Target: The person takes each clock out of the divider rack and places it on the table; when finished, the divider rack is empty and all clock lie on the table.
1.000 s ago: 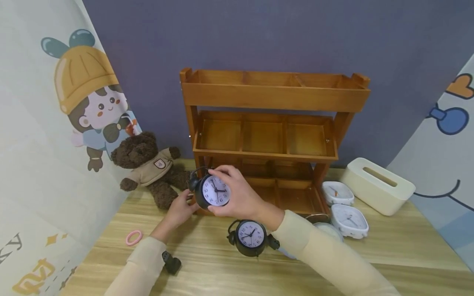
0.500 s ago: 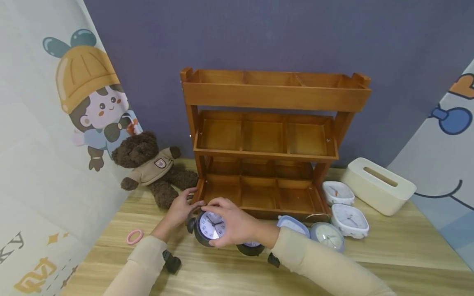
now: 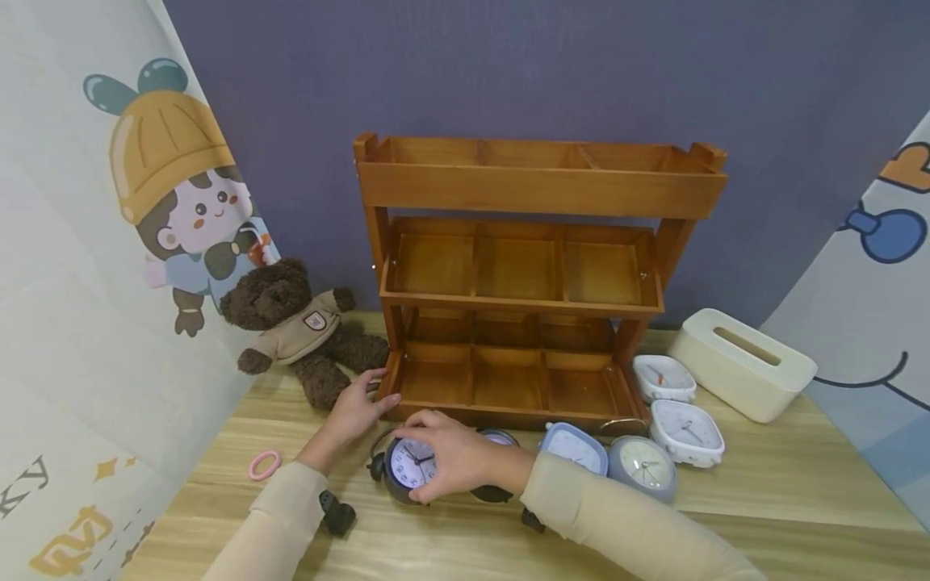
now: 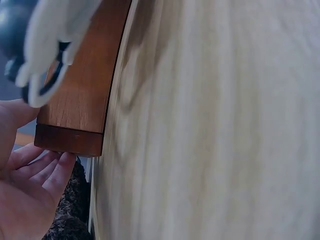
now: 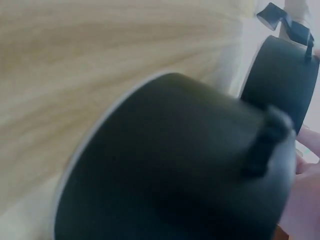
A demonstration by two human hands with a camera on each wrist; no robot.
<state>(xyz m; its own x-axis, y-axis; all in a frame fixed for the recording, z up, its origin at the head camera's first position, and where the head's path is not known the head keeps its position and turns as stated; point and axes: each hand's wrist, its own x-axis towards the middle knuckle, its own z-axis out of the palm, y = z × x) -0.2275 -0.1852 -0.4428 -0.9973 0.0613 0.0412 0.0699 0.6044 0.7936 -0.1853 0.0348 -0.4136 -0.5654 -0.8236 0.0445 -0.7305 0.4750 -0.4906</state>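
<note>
My right hand (image 3: 454, 456) holds a black twin-bell alarm clock (image 3: 409, 472) by its right side, in front of the shelf's lower left, low at the tabletop. Behind that hand a second black alarm clock (image 3: 500, 437) is partly hidden; the large dark body close up in the right wrist view looks like this clock (image 5: 170, 160). My left hand (image 3: 356, 413) holds the lower front left corner of the wooden shelf (image 3: 541, 194). In the left wrist view its fingers (image 4: 52, 172) touch the shelf's end, the thumb above. A blurred pale shape covers part of the clock there.
Right of the black clocks stand a blue clock (image 3: 574, 446), a grey round clock (image 3: 643, 466) and two white clocks (image 3: 686, 433). A cream tissue box (image 3: 741, 363) sits behind them. A brown teddy bear (image 3: 291, 323) leans at left, with a pink ring (image 3: 265, 466) nearer me.
My right hand has lowered the alarm clock from in front of the shelf's left post toward the tabletop. The left hand has stayed at the shelf corner.
</note>
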